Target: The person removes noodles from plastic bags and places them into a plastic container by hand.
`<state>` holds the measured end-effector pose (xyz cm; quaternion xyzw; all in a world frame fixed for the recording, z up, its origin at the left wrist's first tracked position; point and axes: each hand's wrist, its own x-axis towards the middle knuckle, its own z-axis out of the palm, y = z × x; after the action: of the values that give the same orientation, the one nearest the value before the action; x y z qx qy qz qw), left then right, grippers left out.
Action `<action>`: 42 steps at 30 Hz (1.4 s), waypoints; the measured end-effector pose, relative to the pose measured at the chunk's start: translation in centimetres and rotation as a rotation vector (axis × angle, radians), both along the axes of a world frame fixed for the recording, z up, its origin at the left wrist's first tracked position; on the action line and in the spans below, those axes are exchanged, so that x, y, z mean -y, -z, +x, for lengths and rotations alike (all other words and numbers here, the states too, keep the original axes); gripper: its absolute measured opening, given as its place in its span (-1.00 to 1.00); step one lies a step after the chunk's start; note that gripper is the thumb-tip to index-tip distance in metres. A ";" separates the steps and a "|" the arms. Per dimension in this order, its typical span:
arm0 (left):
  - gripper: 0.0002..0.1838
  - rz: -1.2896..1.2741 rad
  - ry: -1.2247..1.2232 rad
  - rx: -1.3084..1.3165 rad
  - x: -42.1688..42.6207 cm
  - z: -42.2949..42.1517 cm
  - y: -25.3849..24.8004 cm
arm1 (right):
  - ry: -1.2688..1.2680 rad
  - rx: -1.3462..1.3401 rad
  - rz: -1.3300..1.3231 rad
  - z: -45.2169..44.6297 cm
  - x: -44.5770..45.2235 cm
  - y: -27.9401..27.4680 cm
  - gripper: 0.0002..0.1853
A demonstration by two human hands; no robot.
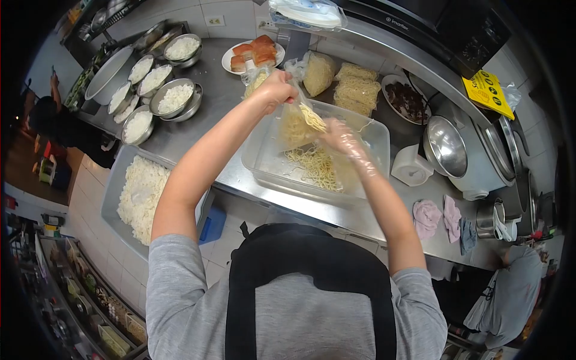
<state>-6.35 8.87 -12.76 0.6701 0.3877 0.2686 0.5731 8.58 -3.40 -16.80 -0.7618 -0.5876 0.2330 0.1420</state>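
Note:
My left hand (277, 91) is closed on the upper edge of a clear plastic bag (293, 131), which hangs over a translucent plastic tub (255, 157). Some yellow noodles show inside the bag. My right hand (339, 137), in a clear plastic glove, grips a bunch of noodles (314, 119) at the bag's mouth; its fingertips are partly hidden. Loose noodles (315, 167) lie on the tub's floor below. Just behind the tub stand a filled bag of noodles (319, 73) and stacked noodle blocks (356, 90).
Several metal bowls of rice (174, 99) stand at left, above a bin of rice (143, 195). Behind are a plate of browned meat blocks (255, 54) and a bowl of dark pieces (407, 101). A white scale (411, 165), steel bowl (445, 146) and cloths (427, 218) sit right. A co-worker (510, 294) stands lower right.

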 end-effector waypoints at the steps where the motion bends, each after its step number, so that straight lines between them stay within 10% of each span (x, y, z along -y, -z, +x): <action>1: -0.26 -0.002 0.012 -0.021 -0.2 -0.2 0.4 | -0.078 0.038 -0.009 1.7 0.0 1.2 -0.41; 6: -0.25 0.119 0.043 -0.147 -0.5 -0.7 1.2 | -0.129 0.287 -0.078 5.7 0.3 0.1 -0.63; 8: -0.25 0.126 0.094 -0.217 -0.4 -0.4 1.2 | -0.181 0.179 0.434 6.3 -0.3 -0.7 -0.64; 10: -0.27 0.129 0.196 -0.243 0.0 0.2 1.1 | -0.173 -0.256 0.146 3.8 -0.9 -5.6 -0.69; 16: -0.34 0.114 0.279 -0.086 1.0 0.5 -1.4 | -0.042 -0.884 0.816 -1.3 -6.4 0.2 -0.82; 19: -0.35 0.197 0.209 -0.145 1.6 -0.5 -3.0 | -0.261 0.005 0.407 -1.8 -5.2 -2.0 -0.70; 22: -0.32 0.172 0.313 -0.095 1.6 0.1 -2.0 | -0.411 0.338 0.198 -1.7 -5.0 -6.4 -0.65; 26: -0.27 0.078 0.265 -0.086 1.8 0.0 -2.2 | -0.408 -0.151 0.331 1.3 -1.4 -11.7 -0.64; 30: -0.25 0.125 0.233 -0.008 1.3 -0.3 -1.9 | -0.132 -0.559 0.447 2.1 1.3 -5.7 -0.42; 33: -0.25 0.039 0.254 0.040 0.7 -0.8 -3.1 | -0.259 0.165 0.254 2.5 -1.8 1.9 -0.34; 38: -0.26 0.039 0.198 0.073 -0.3 -1.4 -3.1 | -0.097 -0.159 0.252 3.0 -3.5 2.8 -0.68; 42: -0.26 0.041 0.231 0.047 -0.6 -1.0 -1.6 | -0.148 -0.722 0.447 1.4 -1.5 -6.9 -0.89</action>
<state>-7.35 9.43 -11.15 0.7154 0.2888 0.2242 0.5954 9.97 -1.93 -9.86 -0.5378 -0.5891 0.3613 0.4829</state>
